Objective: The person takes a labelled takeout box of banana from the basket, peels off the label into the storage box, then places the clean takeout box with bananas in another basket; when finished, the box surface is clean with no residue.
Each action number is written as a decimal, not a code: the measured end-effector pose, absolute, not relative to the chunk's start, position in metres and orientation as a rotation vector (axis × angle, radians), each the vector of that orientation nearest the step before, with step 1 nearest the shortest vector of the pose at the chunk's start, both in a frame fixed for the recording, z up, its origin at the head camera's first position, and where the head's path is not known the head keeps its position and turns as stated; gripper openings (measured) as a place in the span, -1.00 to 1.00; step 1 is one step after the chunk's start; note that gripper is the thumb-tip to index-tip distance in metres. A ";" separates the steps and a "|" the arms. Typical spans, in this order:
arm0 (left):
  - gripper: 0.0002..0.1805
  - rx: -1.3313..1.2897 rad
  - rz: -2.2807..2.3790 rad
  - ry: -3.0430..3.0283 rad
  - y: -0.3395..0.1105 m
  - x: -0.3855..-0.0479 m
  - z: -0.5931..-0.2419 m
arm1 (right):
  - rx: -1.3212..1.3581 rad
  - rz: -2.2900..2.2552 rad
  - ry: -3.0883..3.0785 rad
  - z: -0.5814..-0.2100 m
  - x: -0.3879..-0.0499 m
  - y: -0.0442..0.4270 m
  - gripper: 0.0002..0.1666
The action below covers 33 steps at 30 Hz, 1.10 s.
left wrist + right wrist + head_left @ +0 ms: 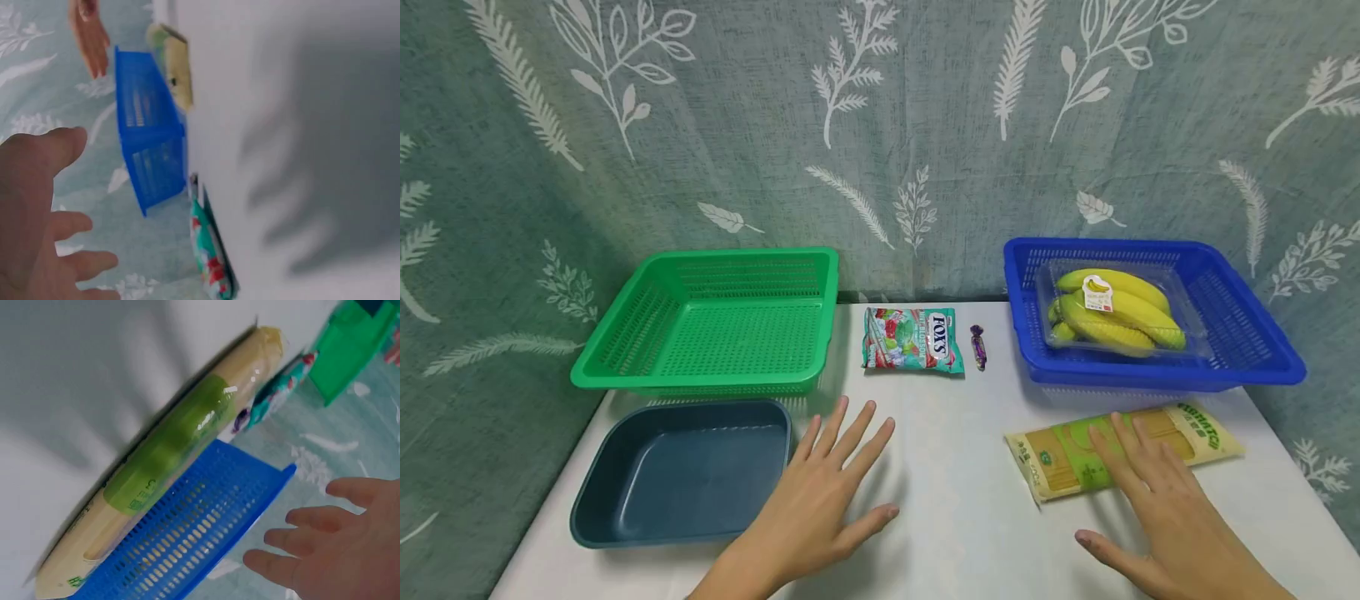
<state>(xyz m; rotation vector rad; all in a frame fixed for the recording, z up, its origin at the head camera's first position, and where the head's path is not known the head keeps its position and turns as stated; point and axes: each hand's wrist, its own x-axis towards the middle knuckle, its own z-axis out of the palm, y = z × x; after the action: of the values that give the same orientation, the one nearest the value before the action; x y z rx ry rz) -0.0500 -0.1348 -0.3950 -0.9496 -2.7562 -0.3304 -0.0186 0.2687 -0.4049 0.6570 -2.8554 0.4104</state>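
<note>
My left hand (816,500) hovers with spread fingers above the white table, beside the right edge of the dark blue tub (700,475). Over the lower edge of the yellow-and-green noodle packet (1060,454) my right hand (1172,517) is held with fingers spread, and the right wrist view (350,531) shows it apart from the packet. Neither hand holds anything. A green candy bag (910,340) and a small purple wrapped sweet (978,347) lie at the back middle. The blue basket (1165,379) holds a clear pack of bananas (1120,308).
A green basket (700,381) stands at the back left, behind the dark blue tub. Behind the table hangs a grey-green curtain (737,150) with white leaf patterns. The noodle packet lies in front of the blue basket.
</note>
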 end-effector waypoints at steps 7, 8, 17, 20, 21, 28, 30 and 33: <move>-0.19 -0.916 -0.785 -2.734 -0.116 -0.059 -0.390 | 0.432 0.738 -2.989 -0.386 -0.025 0.278 0.24; -0.20 -0.905 -0.846 -2.722 -0.113 -0.060 -0.390 | 0.407 0.778 -2.996 -0.384 -0.027 0.280 0.23; -0.30 -0.847 -1.207 -2.629 -0.080 -0.074 -0.390 | 0.265 0.896 -2.959 -0.371 -0.037 0.302 0.08; -0.34 -0.830 -1.372 -2.591 -0.068 -0.079 -0.389 | 0.213 0.879 -2.940 -0.367 -0.042 0.309 0.05; -0.35 -0.821 -1.432 -2.577 -0.065 -0.081 -0.389 | 0.195 0.877 -2.935 -0.366 -0.044 0.311 0.03; -0.44 -0.694 -1.661 -2.545 -0.048 -0.096 -0.391 | 0.233 0.925 -2.808 -0.362 -0.054 0.325 -0.04; -0.47 -0.671 -1.686 -2.540 -0.044 -0.101 -0.391 | 0.259 0.956 -2.762 -0.362 -0.058 0.328 -0.06; -0.49 -0.628 -1.732 -2.525 -0.038 -0.107 -0.392 | 0.245 0.981 -2.736 -0.359 -0.065 0.332 -0.10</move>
<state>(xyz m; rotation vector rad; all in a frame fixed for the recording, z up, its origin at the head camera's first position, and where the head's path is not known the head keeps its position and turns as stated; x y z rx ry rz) -0.1070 -0.0385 -0.3915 -0.6281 -2.5253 -1.7321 -0.0652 0.3315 -0.3586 0.2445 -2.7357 0.9807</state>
